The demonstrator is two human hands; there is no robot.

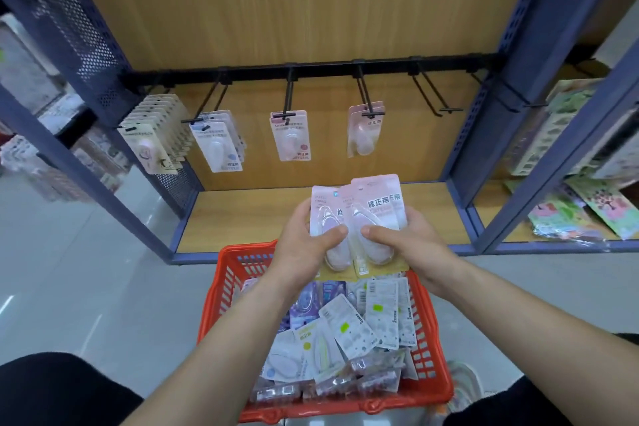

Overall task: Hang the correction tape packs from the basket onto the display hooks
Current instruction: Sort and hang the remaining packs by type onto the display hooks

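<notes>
Both hands hold a small fan of pink correction tape packs (363,214) above the red basket (434,332). My left hand (304,245) grips the packs from the left with its thumb across their blisters. My right hand (408,242) grips them from the right, thumb on the front. The basket on the floor is full of several more loose packs (349,328). On the black rail (311,67), hooks carry hanging packs: a long row at far left (155,142), then white ones (221,145), one pink pack (292,137), and pink packs (364,130). The hook to the right (437,104) is bare.
The display is a blue metal frame with a wood back panel and a wooden bottom shelf (249,214). Another bare hook (511,97) sits by the right post. Colourful sticker sheets (587,204) lie on the neighbouring shelf to the right. Grey tiled floor spreads to the left.
</notes>
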